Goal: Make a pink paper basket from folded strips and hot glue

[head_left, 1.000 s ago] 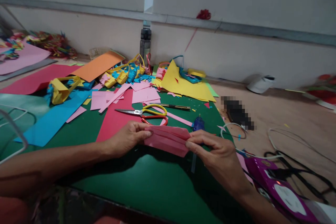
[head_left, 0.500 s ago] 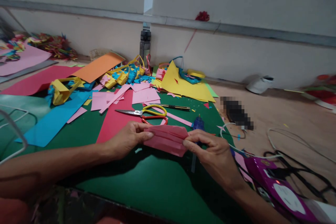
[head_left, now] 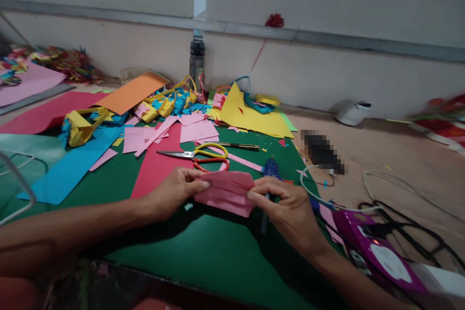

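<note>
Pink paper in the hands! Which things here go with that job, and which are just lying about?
With the job:
- creased pink paper, held by left hand and right hand
- probably scissors, craft knife and blue glue gun, lying close by

Seemingly just lying about:
- dark bottle by the wall
- red ruffled decoration on the ledge

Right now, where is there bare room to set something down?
The green board, from the pink paper in the left hand and right hand to its near edge. Also much of the brown surface right of the dark pixelated object, in front of the white object. Crowded: the board's far half, with scissors and yellow sheet, and around the purple device.
</note>
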A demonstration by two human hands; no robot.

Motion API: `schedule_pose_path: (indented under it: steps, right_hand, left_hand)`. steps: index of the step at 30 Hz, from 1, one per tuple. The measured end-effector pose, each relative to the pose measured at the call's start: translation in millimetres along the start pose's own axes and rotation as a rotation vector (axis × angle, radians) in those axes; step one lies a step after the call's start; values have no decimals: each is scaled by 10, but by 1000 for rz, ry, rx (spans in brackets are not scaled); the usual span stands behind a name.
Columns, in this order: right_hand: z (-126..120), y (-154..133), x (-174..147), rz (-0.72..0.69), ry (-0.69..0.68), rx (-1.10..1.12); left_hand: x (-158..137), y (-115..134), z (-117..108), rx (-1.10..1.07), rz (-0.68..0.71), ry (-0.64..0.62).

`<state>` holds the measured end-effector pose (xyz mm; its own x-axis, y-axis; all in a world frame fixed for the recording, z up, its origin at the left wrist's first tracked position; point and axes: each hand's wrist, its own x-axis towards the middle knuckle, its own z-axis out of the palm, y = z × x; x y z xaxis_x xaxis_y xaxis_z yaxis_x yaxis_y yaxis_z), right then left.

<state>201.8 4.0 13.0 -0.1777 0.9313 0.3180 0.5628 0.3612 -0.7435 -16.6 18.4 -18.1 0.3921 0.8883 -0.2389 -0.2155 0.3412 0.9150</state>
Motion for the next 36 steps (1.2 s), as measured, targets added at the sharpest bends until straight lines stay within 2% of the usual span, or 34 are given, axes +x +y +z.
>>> schedule_pose_path:
  steps: [8,18,22,27,33,36]
  right_hand:
    - [55,-16,-13,-7,-21,-4]
    - [82,-10,-23,-27,-43,-32]
    - [103,-26,-12,-4,-62,-33]
    - [38,-71,39,89,-83,37]
    - [-104,-33,87,259,89,230]
    - [-91,0,85,302,71,360]
  left_hand:
    - [-8,-3,2,45,9,37]
    - [20,-12,-16,19,-52,25]
    - [23,-16,-37,83,-36,69]
    - [23,-47,-86,88,-8,107]
    - [16,-44,-114,12,-36,90]
    - [18,-55,-126,10,-41,69]
